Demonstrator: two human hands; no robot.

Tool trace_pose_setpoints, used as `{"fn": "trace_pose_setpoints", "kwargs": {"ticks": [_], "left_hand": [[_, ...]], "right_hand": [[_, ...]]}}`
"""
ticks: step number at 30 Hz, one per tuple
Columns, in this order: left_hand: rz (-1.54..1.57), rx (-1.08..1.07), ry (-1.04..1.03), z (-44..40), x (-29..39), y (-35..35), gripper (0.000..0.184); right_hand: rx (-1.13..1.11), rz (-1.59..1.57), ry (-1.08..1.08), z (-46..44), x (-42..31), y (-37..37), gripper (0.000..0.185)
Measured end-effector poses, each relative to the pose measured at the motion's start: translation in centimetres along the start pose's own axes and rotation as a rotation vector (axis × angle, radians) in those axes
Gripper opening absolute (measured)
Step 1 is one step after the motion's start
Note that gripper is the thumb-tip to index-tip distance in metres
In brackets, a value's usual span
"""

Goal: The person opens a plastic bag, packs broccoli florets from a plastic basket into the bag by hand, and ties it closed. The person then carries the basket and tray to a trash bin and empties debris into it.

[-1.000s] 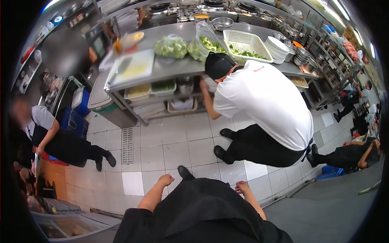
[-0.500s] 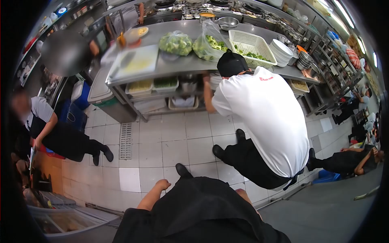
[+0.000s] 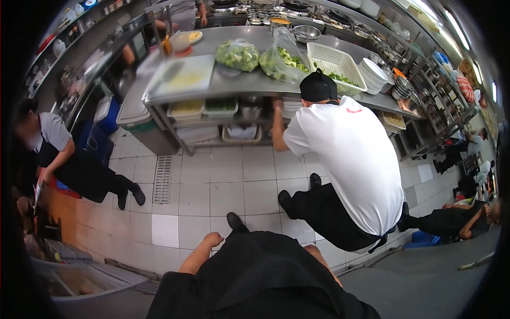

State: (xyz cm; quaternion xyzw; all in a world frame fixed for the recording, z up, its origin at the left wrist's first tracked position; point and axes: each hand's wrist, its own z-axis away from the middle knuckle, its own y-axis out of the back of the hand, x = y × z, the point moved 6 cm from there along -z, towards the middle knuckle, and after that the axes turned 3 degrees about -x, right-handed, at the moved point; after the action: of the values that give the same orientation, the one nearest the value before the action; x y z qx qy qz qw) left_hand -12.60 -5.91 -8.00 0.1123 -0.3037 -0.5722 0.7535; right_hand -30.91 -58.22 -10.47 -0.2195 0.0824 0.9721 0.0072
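**Hands low at the apron, right hand now mostly hidden**

Over the last 1 second, the right hand (image 3: pixel 311 248) has been drawn partly out of sight at the right edge of the wearer's black apron (image 3: pixel 255 266); its fingers were shown clear of the cloth before. The left hand (image 3: pixel 214 239) has been kept in much the same place, just beside the apron's left edge. As a result, the right grip can be read less well than before, while no contact with any kitchen item is shown for the left.

In the left hand, the fingers seem loosely curled and no object can be made out; whether they are fully closed cannot be told. Whether the right fingers are apart or together, or whether anything is held, cannot be told either. The apron, the thing nearest to the 2 hands, is seen at the near centre, between them.

Farther off, the co-worker in white (image 3: pixel 350 154) has been shifted slightly right along the counter (image 3: pixel 234 84). The co-worker's hand (image 3: pixel 278 103) is held low, near the stacked plates (image 3: pixel 291 109) on the shelf beneath. On top, from left to right, a cutting board (image 3: pixel 183 73), 2 bags of greens (image 3: pixel 237 56) and a white crate (image 3: pixel 340 57) are seen.
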Motion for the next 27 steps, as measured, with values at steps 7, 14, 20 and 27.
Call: {"fn": "trace_pose_setpoints", "kwargs": {"ticks": [7,14,20,27], "left_hand": [[0.005,-0.048,0.061,1.0,-0.8,-0.7,0.049],[-0.037,-0.032,0.014,1.3,0.6,0.2,0.048],[-0.03,-0.045,-0.026,-0.1,1.2,0.1,0.048],[-0.07,-0.045,-0.026,0.3,0.9,0.5,0.048]], "right_hand": [[0.002,-0.041,-0.043,-0.5,2.2,0.7,0.029],[0.015,-0.036,-0.007,-0.2,2.2,0.6,0.03],[-0.026,0.197,0.159,1.8,0.3,0.5,0.029],[-0.062,0.309,0.453,4.2,-0.5,-0.1,0.029]]}}
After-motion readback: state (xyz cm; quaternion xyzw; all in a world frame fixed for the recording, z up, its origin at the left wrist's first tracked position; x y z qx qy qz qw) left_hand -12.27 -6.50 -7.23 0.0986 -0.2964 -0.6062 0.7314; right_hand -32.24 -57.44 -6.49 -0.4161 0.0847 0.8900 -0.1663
